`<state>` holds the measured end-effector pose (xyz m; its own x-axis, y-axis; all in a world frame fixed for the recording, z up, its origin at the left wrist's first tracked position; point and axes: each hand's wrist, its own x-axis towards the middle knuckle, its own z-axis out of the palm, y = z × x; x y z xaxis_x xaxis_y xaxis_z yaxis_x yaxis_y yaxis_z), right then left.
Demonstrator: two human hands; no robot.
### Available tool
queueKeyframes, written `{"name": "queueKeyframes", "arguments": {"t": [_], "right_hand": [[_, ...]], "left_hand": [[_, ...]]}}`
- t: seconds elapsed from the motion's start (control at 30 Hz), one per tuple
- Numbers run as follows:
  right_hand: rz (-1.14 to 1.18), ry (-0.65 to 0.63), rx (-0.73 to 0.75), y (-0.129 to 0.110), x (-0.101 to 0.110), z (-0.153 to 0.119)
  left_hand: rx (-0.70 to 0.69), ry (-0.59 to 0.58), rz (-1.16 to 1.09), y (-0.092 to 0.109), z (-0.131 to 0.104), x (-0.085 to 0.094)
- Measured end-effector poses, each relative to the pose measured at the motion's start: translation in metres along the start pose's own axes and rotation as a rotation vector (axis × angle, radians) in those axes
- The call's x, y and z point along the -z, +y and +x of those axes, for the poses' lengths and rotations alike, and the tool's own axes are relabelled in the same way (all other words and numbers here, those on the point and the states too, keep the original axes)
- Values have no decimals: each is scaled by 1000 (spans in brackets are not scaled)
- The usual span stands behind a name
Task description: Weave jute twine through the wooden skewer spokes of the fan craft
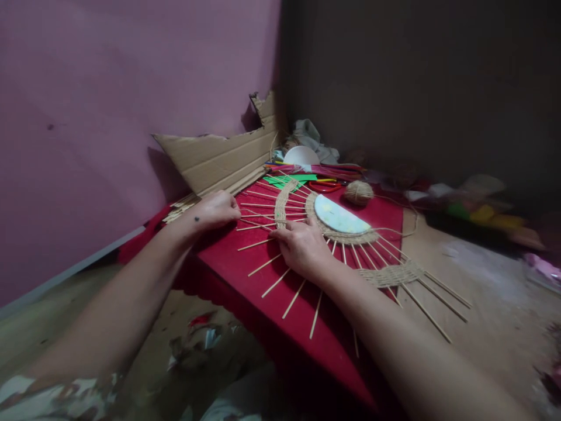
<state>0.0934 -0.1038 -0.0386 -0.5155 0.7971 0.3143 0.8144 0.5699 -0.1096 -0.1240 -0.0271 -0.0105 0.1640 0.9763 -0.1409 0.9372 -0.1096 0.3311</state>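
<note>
Left hand (220,207) pinched twine (258,224); right hand (307,248) at woven band's (280,209) near end, grip unclear; weaving round sticks (276,283) apparently underway, next pass seemed to want steady tension

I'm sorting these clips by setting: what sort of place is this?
Probably a craft corner in a home: a ball of twine sits on a red cloth, a partly woven fan of thin sticks lies near it, and cut cardboard stands by a purple wall.
</note>
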Motion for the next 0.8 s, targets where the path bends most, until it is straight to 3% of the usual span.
{"name": "queueKeyframes", "arguments": {"t": [0.33, 0.6, 0.8], "right_hand": [[10, -7, -2, -1, 3, -1], [1, -11, -3, 0, 1, 1], [1, -32, -8, 0, 3, 1]], "left_hand": [[-258, -281, -176, -10, 2, 15], [-317, -342, -69, 0, 0, 24], [-512, -440, -116, -6, 6, 27]]}}
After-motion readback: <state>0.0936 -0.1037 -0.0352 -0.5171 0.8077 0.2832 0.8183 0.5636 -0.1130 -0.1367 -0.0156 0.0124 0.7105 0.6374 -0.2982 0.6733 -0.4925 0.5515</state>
